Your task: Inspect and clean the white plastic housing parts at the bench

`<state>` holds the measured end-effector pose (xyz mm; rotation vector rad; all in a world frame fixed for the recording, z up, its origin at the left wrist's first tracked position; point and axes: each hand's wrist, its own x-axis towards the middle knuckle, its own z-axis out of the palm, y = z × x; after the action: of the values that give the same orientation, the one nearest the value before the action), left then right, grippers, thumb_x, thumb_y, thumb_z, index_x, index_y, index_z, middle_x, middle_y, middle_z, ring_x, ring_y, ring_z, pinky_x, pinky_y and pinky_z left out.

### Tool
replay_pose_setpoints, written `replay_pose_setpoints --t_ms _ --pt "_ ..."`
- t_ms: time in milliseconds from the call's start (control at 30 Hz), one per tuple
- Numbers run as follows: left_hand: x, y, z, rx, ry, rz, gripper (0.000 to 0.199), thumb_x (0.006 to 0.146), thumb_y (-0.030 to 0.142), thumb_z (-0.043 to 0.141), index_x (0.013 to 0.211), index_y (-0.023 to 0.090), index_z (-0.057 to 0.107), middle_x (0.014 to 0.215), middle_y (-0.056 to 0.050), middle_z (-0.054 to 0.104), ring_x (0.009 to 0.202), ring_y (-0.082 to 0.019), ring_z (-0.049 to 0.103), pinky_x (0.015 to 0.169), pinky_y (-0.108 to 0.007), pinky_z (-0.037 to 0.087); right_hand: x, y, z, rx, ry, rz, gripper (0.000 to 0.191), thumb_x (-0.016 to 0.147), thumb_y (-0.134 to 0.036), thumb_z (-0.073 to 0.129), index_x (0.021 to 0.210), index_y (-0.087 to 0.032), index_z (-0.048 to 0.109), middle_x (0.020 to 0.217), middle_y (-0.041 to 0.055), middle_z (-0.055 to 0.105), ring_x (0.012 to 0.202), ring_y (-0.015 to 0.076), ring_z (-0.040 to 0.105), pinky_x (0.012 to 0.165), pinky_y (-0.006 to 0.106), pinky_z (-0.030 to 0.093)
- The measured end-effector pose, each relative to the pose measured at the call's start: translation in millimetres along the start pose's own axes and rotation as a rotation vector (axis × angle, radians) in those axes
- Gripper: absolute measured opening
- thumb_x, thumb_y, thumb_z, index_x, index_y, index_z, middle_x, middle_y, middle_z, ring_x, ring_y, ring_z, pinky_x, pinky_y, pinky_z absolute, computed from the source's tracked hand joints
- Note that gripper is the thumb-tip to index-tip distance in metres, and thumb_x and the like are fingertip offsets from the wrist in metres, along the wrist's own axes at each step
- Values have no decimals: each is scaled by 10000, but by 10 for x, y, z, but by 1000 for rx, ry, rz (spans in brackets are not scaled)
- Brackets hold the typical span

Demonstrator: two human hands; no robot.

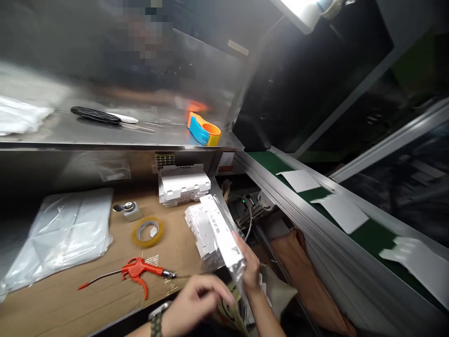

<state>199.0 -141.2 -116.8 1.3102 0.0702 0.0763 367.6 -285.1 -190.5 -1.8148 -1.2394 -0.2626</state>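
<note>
My right hand (249, 264) is closed on a long white plastic part (222, 231) with small slots, wrapped in a clear plastic bag. The part is tilted, its far end over a pile of other white parts (201, 229) on the bench. My left hand (198, 299), a watch on its wrist, hovers at the bench's front edge, slightly blurred. Its fingers are curved, thumb and forefinger apart, and I see nothing held. Below its fingertips is a printed brown bag (233, 309), partly hidden. A red air blow gun (138, 271) lies left of that hand.
On the cardboard-covered bench (175, 252) are a tape roll (148, 231), clear bags (66, 229), a small metal-topped dispenser (131, 210) and stacked white parts (184, 182). The metal shelf (168, 140) holds screwdrivers (96, 115) and a coloured ring (204, 130). White pieces (340, 213) lie on the green conveyor (266, 162).
</note>
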Motion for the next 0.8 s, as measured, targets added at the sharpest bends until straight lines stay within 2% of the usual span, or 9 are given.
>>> replay_pose_setpoints --t_ms 33,100,167,267,367,500,600,667,800 --pt "23 -133 -150 -53 259 -111 256 942 390 613 990 217 794 975 -78 798 720 -175 724 615 -237 548 117 156 50 17 -66 -72 513 1049 -242 396 1553 -333 427 1480 28 601 1368 255 576 1111 492 546" --pt "107 -450 -442 -135 692 -257 416 922 486 625 1244 229 686 1271 -104 721 949 -207 715 726 -271 555 288 442 215 40 -195 -200 479 1055 -258 370 1511 -331 496 1467 26 615 1401 248 541 1134 487 518" --pt "241 -777 -666 -187 860 -330 571 915 535 604 1375 198 577 1498 -157 563 1264 -284 614 956 -371 534 358 680 426 42 -308 -281 470 1050 -250 370 1480 -328 541 1451 28 629 1417 249 522 1146 490 496" --pt "514 -1157 -794 -204 919 -349 725 903 538 620 1509 192 423 1668 -176 323 1510 -325 360 1179 -490 370 332 925 710 10 -467 -312 519 1009 -142 406 1428 -390 586 1451 4 629 1414 252 523 1176 538 435" --pt "810 -1359 -712 -202 945 -344 803 912 503 618 1572 169 307 1714 -176 191 1574 -305 211 1244 -475 269 310 1033 807 -28 -634 -291 707 897 -45 533 1468 -461 509 1549 -23 531 1457 262 465 1222 600 321" --pt "1100 -1452 -528 -163 954 -292 794 964 476 532 1609 142 210 1702 -167 243 1546 -254 301 1238 -369 298 479 1101 583 -55 -835 -174 1043 680 -150 811 1568 -440 344 1706 19 236 1573 333 214 1256 662 44" --pt "1206 -1491 -471 -105 993 -266 761 992 486 470 1622 173 180 1718 -119 214 1550 -227 292 1250 -343 269 668 1261 347 105 -893 187 1210 491 -399 967 1549 -451 382 1734 -7 89 1598 359 -11 1236 604 -145" --pt "1251 -1526 -483 -53 1044 -262 741 1004 490 440 1627 190 171 1737 -80 150 1578 -202 201 1269 -322 190 735 1429 293 279 -776 487 1259 485 -586 943 1578 -414 342 1738 -5 75 1601 329 -41 1261 535 -117" --pt "1361 -1572 -611 33 1140 -294 746 1007 514 417 1630 183 176 1746 -69 102 1590 -196 113 1271 -300 94 645 1676 521 445 -660 826 1065 813 -886 439 1606 -185 323 1677 171 288 1553 314 279 1259 499 214"
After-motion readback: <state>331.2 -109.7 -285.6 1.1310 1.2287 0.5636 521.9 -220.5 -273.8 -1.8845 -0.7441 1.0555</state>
